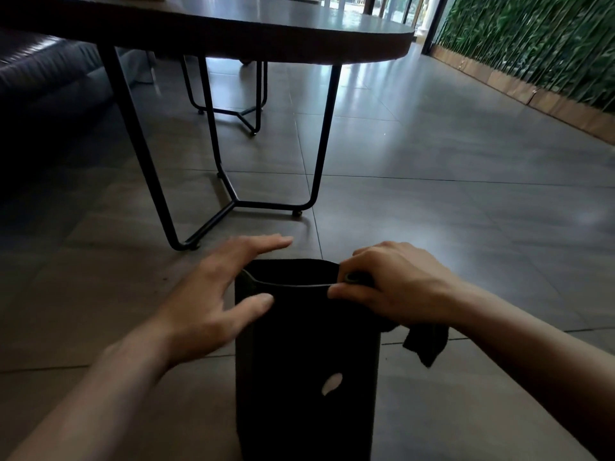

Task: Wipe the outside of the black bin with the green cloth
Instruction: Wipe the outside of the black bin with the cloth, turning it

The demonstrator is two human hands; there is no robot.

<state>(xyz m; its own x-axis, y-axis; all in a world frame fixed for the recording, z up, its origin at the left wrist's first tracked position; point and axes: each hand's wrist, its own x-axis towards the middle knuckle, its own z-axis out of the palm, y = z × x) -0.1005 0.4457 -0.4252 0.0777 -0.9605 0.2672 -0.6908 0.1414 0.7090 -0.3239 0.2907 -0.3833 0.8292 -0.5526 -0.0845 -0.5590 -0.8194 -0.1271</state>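
The black bin [306,354] stands on the tiled floor straight in front of me, its open rim facing up and a small oval hole low on its near side. My right hand [396,281] is closed on the green cloth [427,344] at the bin's right rim; a dark corner of the cloth hangs below my wrist. My left hand [219,294] is spread with its fingers apart at the bin's left rim, thumb on the near wall. It holds nothing.
A dark round table [299,31] on thin black metal legs [233,201] stands just beyond the bin. A dark sofa [43,94] lies at the far left. A green plant wall [539,44] with a wooden base runs along the right. Grey floor tiles stretch to the right.
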